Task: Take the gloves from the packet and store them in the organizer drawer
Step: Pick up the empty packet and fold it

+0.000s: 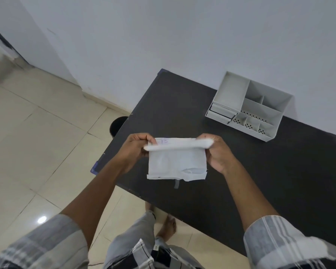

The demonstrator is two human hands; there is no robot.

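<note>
I hold a flat white packet (177,162) in the air above the near left part of the black table (260,171). My left hand (136,150) pinches its upper left corner and my right hand (219,154) grips its upper right corner. The packet's top edge is folded over toward me. The gloves are not visible; the packet hides whatever is inside. A white desk organizer (248,107) with several open compartments stands at the table's far right. Two small drawers (220,112) on its left side are pulled slightly out.
The table stands against a white wall, with its left and near edges over a beige tiled floor (37,142). A dark round object (117,126) sits on the floor by the table's left edge. My legs and a bare foot (168,228) show below the table's near edge.
</note>
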